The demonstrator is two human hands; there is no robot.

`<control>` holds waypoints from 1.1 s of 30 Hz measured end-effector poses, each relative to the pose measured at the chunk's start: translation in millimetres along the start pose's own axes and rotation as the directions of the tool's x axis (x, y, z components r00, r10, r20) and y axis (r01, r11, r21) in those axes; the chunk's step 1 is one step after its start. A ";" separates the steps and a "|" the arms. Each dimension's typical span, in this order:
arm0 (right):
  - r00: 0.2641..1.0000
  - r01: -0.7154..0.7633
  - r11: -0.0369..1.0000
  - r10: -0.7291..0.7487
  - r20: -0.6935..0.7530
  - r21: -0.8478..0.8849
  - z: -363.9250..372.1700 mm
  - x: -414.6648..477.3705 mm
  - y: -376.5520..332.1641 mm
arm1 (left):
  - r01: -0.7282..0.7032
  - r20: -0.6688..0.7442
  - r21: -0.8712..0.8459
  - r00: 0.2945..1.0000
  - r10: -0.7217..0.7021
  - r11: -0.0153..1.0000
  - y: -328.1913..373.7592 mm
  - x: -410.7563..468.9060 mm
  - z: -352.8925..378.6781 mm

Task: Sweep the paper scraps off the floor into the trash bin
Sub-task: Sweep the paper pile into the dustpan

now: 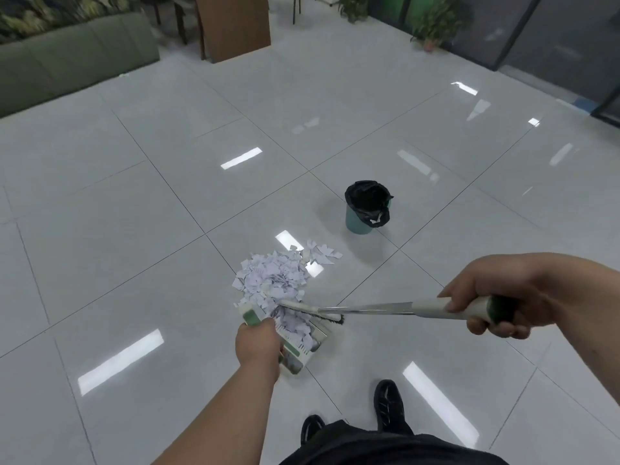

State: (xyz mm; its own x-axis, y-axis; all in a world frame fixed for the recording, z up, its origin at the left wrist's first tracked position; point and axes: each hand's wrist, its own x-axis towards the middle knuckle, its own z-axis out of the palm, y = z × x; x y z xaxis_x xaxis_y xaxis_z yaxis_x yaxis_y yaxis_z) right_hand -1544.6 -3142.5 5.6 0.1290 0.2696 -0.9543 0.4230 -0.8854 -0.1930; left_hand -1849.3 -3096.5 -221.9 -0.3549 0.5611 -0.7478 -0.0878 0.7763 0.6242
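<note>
Glossy grey tile floor (134, 229), sofa (67, 62) behind. Gripping dustpan (300, 352) handle w/ left hand (256, 344), pan mouth toward paper scraps (275, 276) piled just ahead, some inside. Clenching broom (369, 309) w/ right hand (496, 307), shaft lying right-to-left, bristles at pan lip. Trash bin (367, 209) beyond, ahead-right, nearer right hand.
</note>
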 end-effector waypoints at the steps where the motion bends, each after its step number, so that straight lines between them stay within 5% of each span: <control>1: 1.000 0.014 1.000 -0.014 -0.016 -0.016 -3.6 -5.9 -2.3 | -0.003 0.003 -0.006 1.000 0.003 1.000 1.6 -3.9 -2.7; 8: 0.993 0.037 0.991 -0.051 -0.107 -0.129 -22.5 -9.4 -18.1 | -0.106 0.081 -0.035 0.991 0.108 0.994 40.2 -45.6 -7.4; 18: 0.964 0.062 0.996 -0.075 -0.256 -0.059 -85.7 50.1 -6.5 | -0.207 0.060 -0.066 0.976 0.211 0.976 92.8 -91.8 48.4; 24: 0.830 0.197 0.975 -0.220 -0.512 -0.101 -169.2 75.9 3.6 | -0.272 0.029 -0.117 0.960 0.277 0.955 128.2 -120.3 123.2; 28: 0.652 0.314 0.938 -0.326 -0.684 -0.148 -225.9 83.0 7.0 | -0.292 0.014 -0.164 0.954 0.298 0.942 149.7 -144.7 176.0; 33: 0.569 0.414 0.888 -0.424 -0.705 -0.200 -274.7 96.4 15.5 | -0.338 0.006 -0.203 0.938 0.346 0.919 171.9 -177.8 240.5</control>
State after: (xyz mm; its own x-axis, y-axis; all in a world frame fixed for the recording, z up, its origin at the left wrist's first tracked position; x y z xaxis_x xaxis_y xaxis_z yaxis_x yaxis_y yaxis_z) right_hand -1279.2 -3026.2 -26.7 0.5265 0.7955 -0.2999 0.6085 -0.5990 -0.5206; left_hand -1577.4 -2993.7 -36.1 -0.3579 0.7968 -0.4867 -0.1495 0.4657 0.8722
